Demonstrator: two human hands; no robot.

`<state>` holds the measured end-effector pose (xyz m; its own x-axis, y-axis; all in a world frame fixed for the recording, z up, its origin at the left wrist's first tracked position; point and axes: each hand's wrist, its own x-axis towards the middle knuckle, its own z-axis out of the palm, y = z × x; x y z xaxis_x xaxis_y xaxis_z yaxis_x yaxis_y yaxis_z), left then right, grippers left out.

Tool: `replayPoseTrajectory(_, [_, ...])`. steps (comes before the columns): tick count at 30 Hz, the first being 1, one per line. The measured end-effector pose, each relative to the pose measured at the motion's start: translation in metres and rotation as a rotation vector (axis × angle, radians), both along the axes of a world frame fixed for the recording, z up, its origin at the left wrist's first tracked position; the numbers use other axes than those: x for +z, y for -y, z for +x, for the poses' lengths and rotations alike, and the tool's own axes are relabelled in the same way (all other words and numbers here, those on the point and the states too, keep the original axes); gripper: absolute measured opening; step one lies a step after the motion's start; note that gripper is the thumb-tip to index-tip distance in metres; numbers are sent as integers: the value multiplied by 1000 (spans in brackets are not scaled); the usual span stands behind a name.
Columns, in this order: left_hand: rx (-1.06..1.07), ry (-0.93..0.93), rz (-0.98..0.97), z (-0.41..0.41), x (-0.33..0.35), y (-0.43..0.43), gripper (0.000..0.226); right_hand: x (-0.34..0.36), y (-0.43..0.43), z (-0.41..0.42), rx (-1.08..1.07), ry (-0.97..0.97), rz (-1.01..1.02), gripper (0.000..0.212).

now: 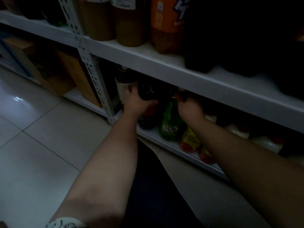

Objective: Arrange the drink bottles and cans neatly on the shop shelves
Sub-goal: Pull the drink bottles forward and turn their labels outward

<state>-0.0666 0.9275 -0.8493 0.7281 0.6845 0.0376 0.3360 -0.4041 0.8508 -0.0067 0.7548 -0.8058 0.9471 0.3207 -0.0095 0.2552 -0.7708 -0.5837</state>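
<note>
The scene is dim. My left hand grips the upper part of a dark cola bottle standing at the left end of the bottom shelf. My right hand is closed around the red-capped top of another bottle just under the shelf above; that bottle's body is hidden by my hand. A green bottle stands between my two hands. Yellow-and-red labelled bottles and white bottles line up to the right, partly behind my right forearm.
The upper white shelf carries brown bottles, an orange-labelled bottle and dark bottles. A perforated metal upright divides the bays. Cardboard boxes stand in the left bay. The floor is pale tile.
</note>
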Motion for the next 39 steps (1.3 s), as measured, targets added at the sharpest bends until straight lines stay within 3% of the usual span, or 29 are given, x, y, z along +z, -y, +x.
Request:
replayPoseTrajectory(4, [-126,-66,-61,9,-1,2,114,1,2,5,-17,-82,114,55])
replayPoseTrajectory(10, [-238,95,-166,6,-2,-1,109,-6,16,4,36,-223,209,47])
replayPoseTrajectory(14, [-177,73,-48,6,1,0,102,-10,18,-1,39,-169,256,43])
replayPoseTrajectory(19, [98,-120,153,5,8,17,123,-18,22,-12,-46,-87,364,44])
replayPoseTrajectory(22, [127,-158,61,5,10,18,124,-23,27,-24,-78,-5,441,51])
replayPoseTrajectory(24, [51,-93,-119,7,13,11,118,-27,31,-32,-94,24,487,58])
replayPoseTrajectory(27, [-142,56,-371,5,16,5,90,-37,37,-44,-77,46,533,67])
replayPoseTrajectory(29, [-245,79,-362,2,16,6,74,-43,41,-51,-81,36,552,68])
replayPoseTrajectory(32, [-256,86,-249,0,15,2,71,-52,44,-58,-90,50,558,65])
replayPoseTrajectory(35, [-254,45,-120,2,14,-3,81,-59,44,-62,-111,49,544,60])
replayPoseTrajectory(39, [-188,-21,-26,3,12,-3,119,-64,40,-62,-73,9,487,51])
